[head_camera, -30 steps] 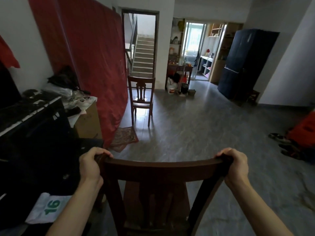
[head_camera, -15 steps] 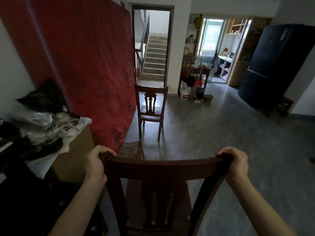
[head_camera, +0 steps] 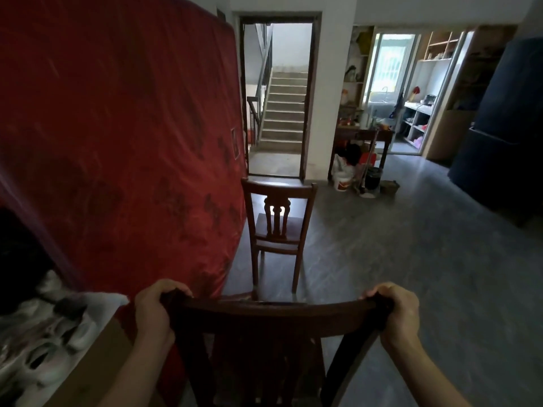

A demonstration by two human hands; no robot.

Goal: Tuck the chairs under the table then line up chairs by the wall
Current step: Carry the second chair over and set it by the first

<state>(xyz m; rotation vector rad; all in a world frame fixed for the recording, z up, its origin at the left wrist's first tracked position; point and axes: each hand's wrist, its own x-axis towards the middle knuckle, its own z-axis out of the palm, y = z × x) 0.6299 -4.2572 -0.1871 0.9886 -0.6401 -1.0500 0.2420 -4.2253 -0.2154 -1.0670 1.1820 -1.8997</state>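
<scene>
A dark wooden chair (head_camera: 273, 317) fills the bottom of the view, its back toward me. My left hand (head_camera: 154, 311) grips the left end of its top rail, and my right hand (head_camera: 398, 312) grips the right end. A second wooden chair (head_camera: 277, 227) stands just ahead on the grey floor, its back also toward me, close beside the red mattress (head_camera: 123, 148) that leans against the left wall. The held chair's seat and legs are mostly dark and hard to make out.
A cardboard box (head_camera: 88, 365) piled with white shoes sits at the lower left. Ahead is a doorway to a staircase (head_camera: 283, 113). A small table (head_camera: 364, 136) with buckets stands at the back; a dark fridge (head_camera: 505, 127) is on the right.
I have moved forward with the chair in both hands. The second chair and the mattress are much nearer, and the dark furniture on the left has passed out of view.
</scene>
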